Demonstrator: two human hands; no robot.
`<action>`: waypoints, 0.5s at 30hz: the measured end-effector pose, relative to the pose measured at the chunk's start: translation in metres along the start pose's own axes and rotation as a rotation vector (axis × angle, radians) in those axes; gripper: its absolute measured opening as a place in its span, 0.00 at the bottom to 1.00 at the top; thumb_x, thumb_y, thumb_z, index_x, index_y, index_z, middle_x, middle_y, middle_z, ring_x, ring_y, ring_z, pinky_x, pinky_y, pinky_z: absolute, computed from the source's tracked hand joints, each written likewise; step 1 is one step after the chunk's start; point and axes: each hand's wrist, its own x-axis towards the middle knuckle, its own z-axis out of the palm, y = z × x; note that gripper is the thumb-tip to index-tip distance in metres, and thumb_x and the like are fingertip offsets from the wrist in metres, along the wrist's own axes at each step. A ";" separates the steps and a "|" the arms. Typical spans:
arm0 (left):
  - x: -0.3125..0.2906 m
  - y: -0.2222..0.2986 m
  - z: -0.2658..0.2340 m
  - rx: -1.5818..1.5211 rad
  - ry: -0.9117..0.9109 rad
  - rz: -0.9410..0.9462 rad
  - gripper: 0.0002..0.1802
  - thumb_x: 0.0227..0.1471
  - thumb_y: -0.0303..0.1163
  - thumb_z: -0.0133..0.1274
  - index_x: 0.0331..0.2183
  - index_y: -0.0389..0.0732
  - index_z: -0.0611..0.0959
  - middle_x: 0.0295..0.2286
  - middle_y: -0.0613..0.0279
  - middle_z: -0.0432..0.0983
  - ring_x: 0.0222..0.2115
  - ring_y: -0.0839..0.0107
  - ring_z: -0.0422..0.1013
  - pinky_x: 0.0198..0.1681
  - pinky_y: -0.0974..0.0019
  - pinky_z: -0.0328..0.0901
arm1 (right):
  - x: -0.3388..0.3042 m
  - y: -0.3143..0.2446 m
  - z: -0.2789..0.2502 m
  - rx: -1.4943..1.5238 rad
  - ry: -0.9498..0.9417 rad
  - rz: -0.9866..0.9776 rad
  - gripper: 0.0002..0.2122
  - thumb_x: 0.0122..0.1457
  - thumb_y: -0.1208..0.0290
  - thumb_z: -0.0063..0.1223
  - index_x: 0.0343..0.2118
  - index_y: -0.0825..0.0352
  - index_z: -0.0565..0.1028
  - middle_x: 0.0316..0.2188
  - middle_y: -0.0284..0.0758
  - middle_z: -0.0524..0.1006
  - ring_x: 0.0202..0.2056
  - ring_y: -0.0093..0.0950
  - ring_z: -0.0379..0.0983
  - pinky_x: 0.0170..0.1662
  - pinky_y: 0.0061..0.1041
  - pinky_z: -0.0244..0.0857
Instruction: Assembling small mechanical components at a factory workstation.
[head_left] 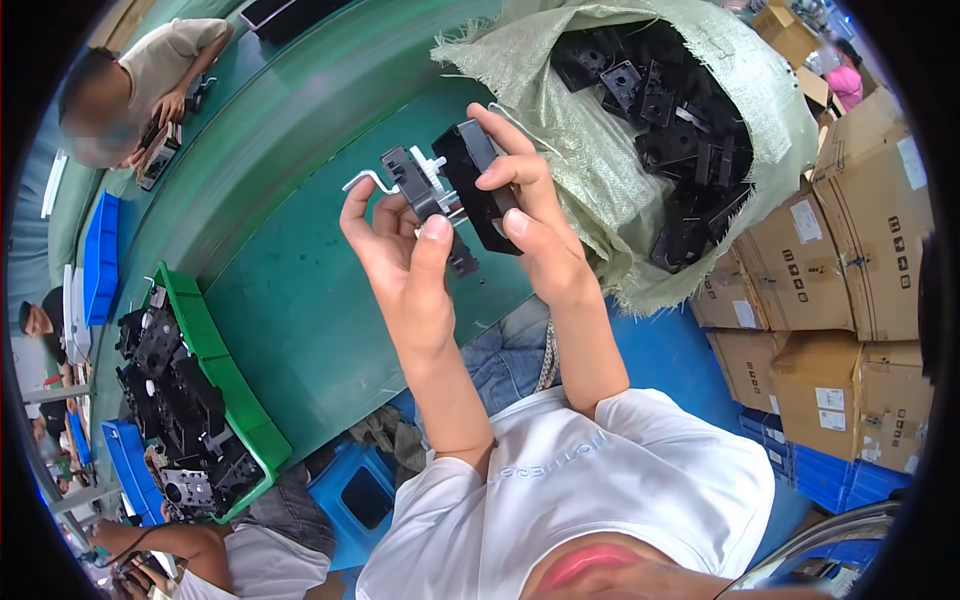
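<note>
My left hand (405,265) pinches a dark grey plastic mechanism (408,180) with a white gear and a bent metal crank sticking out on its left. A flat black plastic housing (466,165) is gripped by the fingers and thumb of my right hand (545,225). Both parts are held up close together above the green work surface, the gear side of the mechanism facing the housing. Thin metal pins show in the narrow space between them. I cannot tell whether the two parts touch.
An open woven sack (600,200) full of black plastic parts lies at the right. At the left stands a green crate (250,400) heaped with similar parts. Cardboard boxes (800,260) are stacked far right. Co-workers sit at the upper left and lower left, near a blue stool (345,510).
</note>
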 end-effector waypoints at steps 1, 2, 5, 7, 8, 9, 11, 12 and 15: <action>-0.001 0.000 0.001 0.036 -0.001 0.022 0.32 0.52 0.29 0.49 0.57 0.43 0.59 0.47 0.47 0.66 0.44 0.64 0.66 0.48 0.65 0.60 | 0.000 0.001 0.002 -0.071 -0.024 -0.043 0.17 0.57 0.67 0.39 0.49 0.65 0.64 0.66 0.44 0.46 0.57 0.40 0.57 0.56 0.40 0.54; -0.002 0.001 0.001 0.073 -0.002 0.044 0.32 0.52 0.29 0.49 0.57 0.43 0.59 0.46 0.48 0.67 0.43 0.65 0.66 0.48 0.65 0.59 | 0.001 0.001 0.004 -0.141 -0.048 -0.086 0.17 0.57 0.67 0.36 0.49 0.65 0.64 0.66 0.45 0.46 0.58 0.39 0.56 0.57 0.39 0.52; -0.005 0.001 0.000 0.093 -0.008 0.051 0.32 0.51 0.29 0.50 0.58 0.42 0.59 0.46 0.49 0.66 0.43 0.65 0.66 0.49 0.65 0.59 | -0.002 0.001 0.008 -0.112 -0.036 -0.055 0.18 0.57 0.68 0.37 0.50 0.65 0.64 0.66 0.46 0.46 0.57 0.39 0.55 0.57 0.38 0.50; -0.006 0.002 -0.001 0.111 -0.023 0.058 0.33 0.51 0.28 0.50 0.58 0.42 0.59 0.46 0.49 0.66 0.44 0.65 0.65 0.49 0.65 0.58 | -0.004 0.000 0.010 -0.088 -0.019 -0.030 0.18 0.56 0.69 0.37 0.50 0.66 0.64 0.66 0.46 0.47 0.57 0.39 0.55 0.58 0.36 0.47; -0.006 0.001 -0.001 0.113 -0.027 0.055 0.33 0.51 0.28 0.50 0.58 0.42 0.59 0.46 0.49 0.66 0.44 0.65 0.65 0.49 0.65 0.58 | -0.005 0.001 0.010 -0.087 -0.014 -0.030 0.18 0.56 0.69 0.37 0.50 0.66 0.64 0.66 0.46 0.47 0.57 0.39 0.55 0.58 0.36 0.47; -0.007 0.000 -0.001 0.118 -0.029 0.062 0.33 0.51 0.29 0.50 0.58 0.41 0.59 0.46 0.50 0.66 0.44 0.65 0.65 0.49 0.65 0.58 | -0.006 0.001 0.009 -0.095 -0.013 -0.037 0.18 0.56 0.69 0.37 0.50 0.66 0.64 0.66 0.46 0.47 0.57 0.39 0.55 0.58 0.36 0.48; -0.008 -0.002 -0.001 0.126 -0.034 0.074 0.33 0.51 0.29 0.50 0.58 0.40 0.59 0.46 0.50 0.66 0.44 0.65 0.65 0.49 0.65 0.58 | -0.006 0.003 0.009 -0.111 -0.009 -0.050 0.19 0.56 0.69 0.37 0.51 0.66 0.64 0.66 0.46 0.47 0.57 0.39 0.55 0.58 0.36 0.48; -0.008 -0.003 -0.001 0.130 -0.037 0.080 0.33 0.52 0.29 0.51 0.58 0.40 0.60 0.46 0.50 0.66 0.44 0.65 0.65 0.49 0.65 0.58 | -0.007 0.004 0.008 -0.120 -0.008 -0.057 0.19 0.56 0.69 0.37 0.51 0.66 0.64 0.65 0.46 0.48 0.57 0.40 0.55 0.58 0.36 0.48; -0.007 0.003 0.003 0.108 -0.045 0.066 0.35 0.50 0.29 0.54 0.58 0.38 0.59 0.44 0.52 0.64 0.40 0.68 0.64 0.45 0.68 0.60 | -0.003 0.000 0.008 -0.130 -0.017 -0.077 0.20 0.56 0.69 0.37 0.52 0.66 0.64 0.65 0.46 0.48 0.57 0.40 0.55 0.58 0.37 0.48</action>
